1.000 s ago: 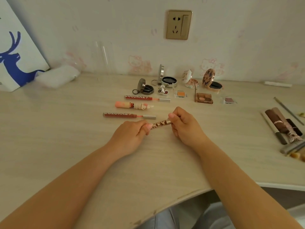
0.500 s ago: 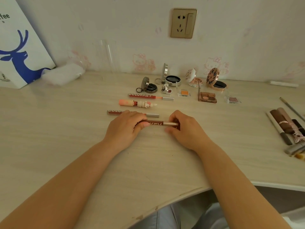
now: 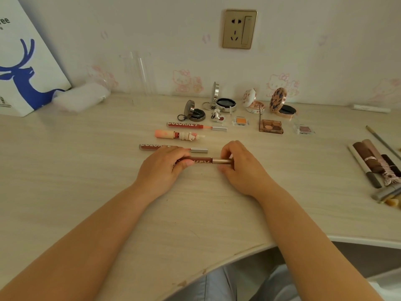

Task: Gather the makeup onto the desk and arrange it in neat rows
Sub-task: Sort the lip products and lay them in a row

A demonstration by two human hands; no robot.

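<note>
**A:** Where is the lip pencil being handled?

**B:** A brown lip pencil (image 3: 202,161) is held low over the table (image 3: 86,170), lying level with its long axis running from 9 o'clock to 3 o'clock. The left hand (image 3: 161,168) is curled round its dark barrel end; the right hand (image 3: 240,168) pinches its metallic cap end between thumb and fingers (image 3: 225,149). Both hands are clamped on it, equally near.

**A:** And what lies beyond it?

**B:** At 12 o'clock from the hands, three other sticks are laid one behind another, each parallel to the held one: a brown lip stick (image 3: 173,148) just behind the left knuckles, then a pink figurine tube (image 3: 176,135), then a red lip stick (image 3: 196,126). Further back, open compacts (image 3: 225,103) and small eyeshadow pans (image 3: 271,126) stand in a rough row by the wall.

**A:** What does the next move depend on?

**B:** Probably on the pencil being kept parallel to that stack and set down just nearer than the brown stick, with ends lined up. A bundle of brushes (image 3: 373,161) at 3 o'clock has yet to be sorted.
</note>
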